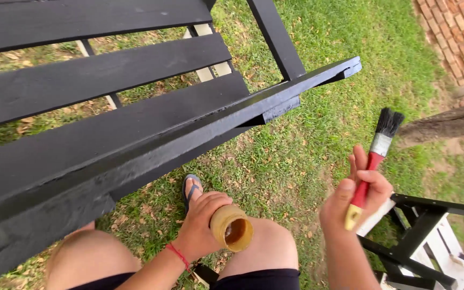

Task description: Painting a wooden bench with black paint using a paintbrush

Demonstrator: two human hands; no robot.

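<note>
Where the frame starts, upper left: slatted bench (108,134), coated glossy black, running down to the lower left edge; pale unpainted crosspieces showing between the slats.
Lower left: bare knees, seated low over the grass (307,150).
Left hand (202,225): lower centre, fingers wrapped round a small tan jar (233,228), tipped with its open mouth toward the camera, resting against the knee; red cord (178,256) at the wrist.
Just above it: foot in a blue sandal (191,188) under the front rail of the bench.
Right hand (355,201): right of centre, fingers closed round the red handle of a paintbrush (374,156), dark bristles pointing up, well apart from both jar and bench.
Lower right: small black and white wooden frame (430,236), partly painted.
Upper right: log (447,124) and brick paving (457,32).
Step in hand, as a judgement: painting paused, brush lifted clear, jar held ready.
Next move, as a judgement: reloading would call for bringing the bristles down and across to the jar's mouth, with the jar turned more upright.
Hard to make out: dark brown interior of the jar, level of its contents unclear; wetness of the bristles unclear; bench ends, far legs and the frame's right side cut off.
</note>
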